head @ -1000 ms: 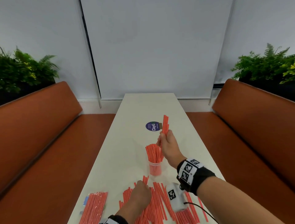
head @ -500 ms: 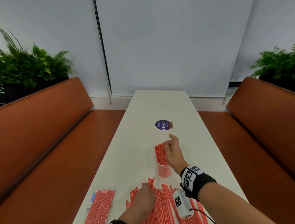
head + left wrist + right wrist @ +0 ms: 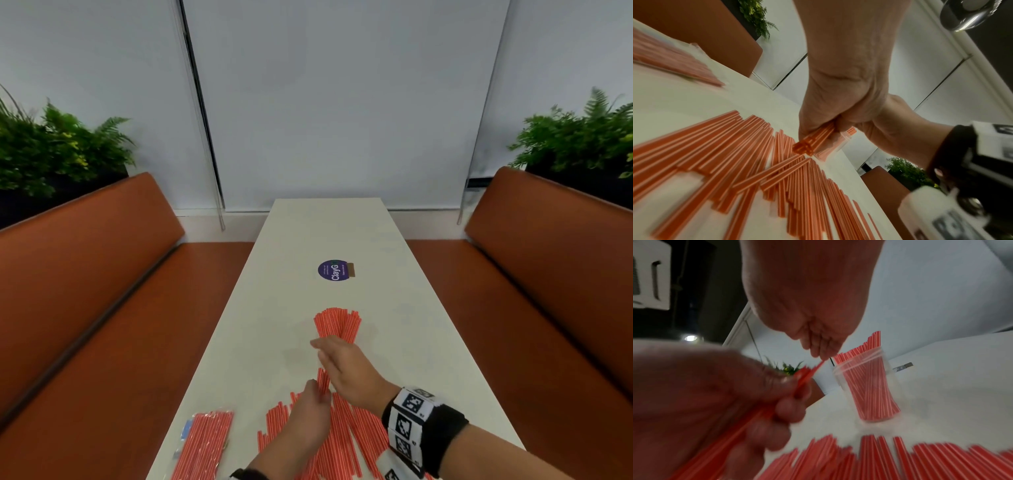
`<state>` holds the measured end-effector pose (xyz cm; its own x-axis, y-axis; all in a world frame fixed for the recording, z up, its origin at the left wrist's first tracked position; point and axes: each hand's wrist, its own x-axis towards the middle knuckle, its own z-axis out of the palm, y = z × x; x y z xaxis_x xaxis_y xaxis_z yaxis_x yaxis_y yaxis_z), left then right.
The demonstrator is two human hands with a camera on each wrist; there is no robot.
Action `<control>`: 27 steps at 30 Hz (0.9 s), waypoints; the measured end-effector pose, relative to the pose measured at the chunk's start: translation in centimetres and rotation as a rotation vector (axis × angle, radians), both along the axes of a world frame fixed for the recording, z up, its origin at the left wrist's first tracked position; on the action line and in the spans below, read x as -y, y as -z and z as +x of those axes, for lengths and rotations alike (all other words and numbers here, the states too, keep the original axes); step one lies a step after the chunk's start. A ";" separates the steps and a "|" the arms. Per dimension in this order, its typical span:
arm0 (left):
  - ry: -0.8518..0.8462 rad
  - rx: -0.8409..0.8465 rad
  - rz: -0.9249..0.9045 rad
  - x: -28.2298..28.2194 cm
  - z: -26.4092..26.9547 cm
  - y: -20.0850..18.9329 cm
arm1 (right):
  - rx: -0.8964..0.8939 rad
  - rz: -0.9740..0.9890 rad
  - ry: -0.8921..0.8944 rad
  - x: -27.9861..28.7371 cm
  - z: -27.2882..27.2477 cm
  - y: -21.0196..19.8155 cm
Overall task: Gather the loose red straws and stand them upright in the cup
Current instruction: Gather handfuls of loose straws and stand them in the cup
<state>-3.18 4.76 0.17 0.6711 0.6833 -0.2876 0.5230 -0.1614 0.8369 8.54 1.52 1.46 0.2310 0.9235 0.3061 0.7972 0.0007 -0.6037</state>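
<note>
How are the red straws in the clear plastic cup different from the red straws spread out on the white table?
The red straws in the clear plastic cup stand upright, packed and fanning out at the top; the loose red straws on the white table lie flat, spread in a loose layer. The cup's straws are untouched; the left hand grips a few above the loose ones. Both are thin, red, white-striped.
</note>
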 end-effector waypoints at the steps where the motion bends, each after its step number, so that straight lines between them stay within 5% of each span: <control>1: 0.003 0.030 -0.014 0.1 0.0 -0.2 | -0.001 -0.061 -0.018 0.5 -0.3 0.0; 8: 0.034 0.177 -0.140 0.8 -0.3 -1.3 | -0.222 -0.205 -0.061 2.3 -1.1 -1.7; 11: -0.049 0.267 -0.142 0.7 -0.3 -2.4 | -0.577 -0.166 0.158 3.1 -0.8 -1.5; 13: -0.138 0.372 -0.083 0.6 0.0 -3.3 | -0.964 -0.206 0.239 4.0 -1.0 -1.0; 15: -0.199 0.463 -0.034 0.8 0.5 -4.2 | -1.411 -0.291 0.268 4.7 -1.9 -0.7; 18: -0.204 0.498 -0.057 1.7 1.3 -4.7 | -1.721 -0.228 0.259 5.1 -3.4 -1.5; 21: -0.167 0.475 -0.062 2.6 1.7 -4.6 | -1.805 -0.041 0.304 4.7 -4.0 -2.7; 27: -0.135 0.363 0.059 1.2 2.7 -5.4 | -1.660 0.096 0.374 3.6 -1.7 -2.5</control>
<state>-0.50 3.57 5.62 0.6248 0.7808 -0.0053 0.2144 -0.1650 0.9627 6.89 -2.12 4.00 0.5196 0.7427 -0.4225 -0.6772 0.0564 -0.7336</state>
